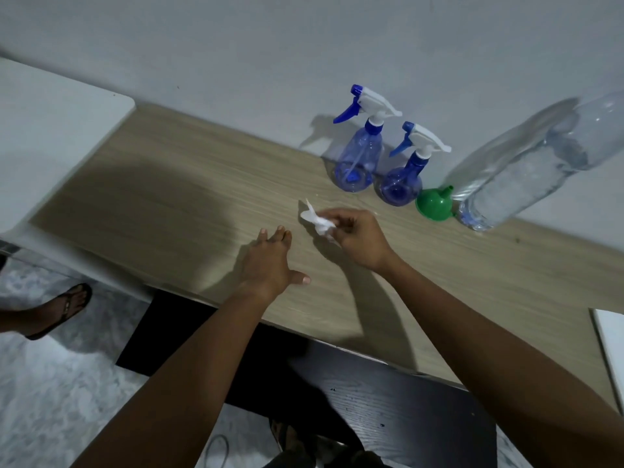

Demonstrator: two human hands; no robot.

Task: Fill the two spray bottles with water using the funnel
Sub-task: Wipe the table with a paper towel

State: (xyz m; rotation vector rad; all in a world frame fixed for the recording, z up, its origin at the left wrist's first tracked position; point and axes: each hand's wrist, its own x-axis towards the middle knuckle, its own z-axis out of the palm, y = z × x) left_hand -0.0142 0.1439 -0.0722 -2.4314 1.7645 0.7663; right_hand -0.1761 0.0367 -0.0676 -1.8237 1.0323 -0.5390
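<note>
Two blue spray bottles stand by the wall with their trigger heads on: a taller one and a shorter one to its right. A green funnel lies on the wooden table beside the shorter bottle. A large clear water bottle stands at the right. My right hand pinches a crumpled white tissue just in front of the bottles. My left hand rests flat on the table with fingers straight, left of the tissue.
A white surface adjoins the table on the left. A white object's edge shows at the right. A dark panel lies below the table's front edge. Another person's sandalled foot stands on the floor at the left.
</note>
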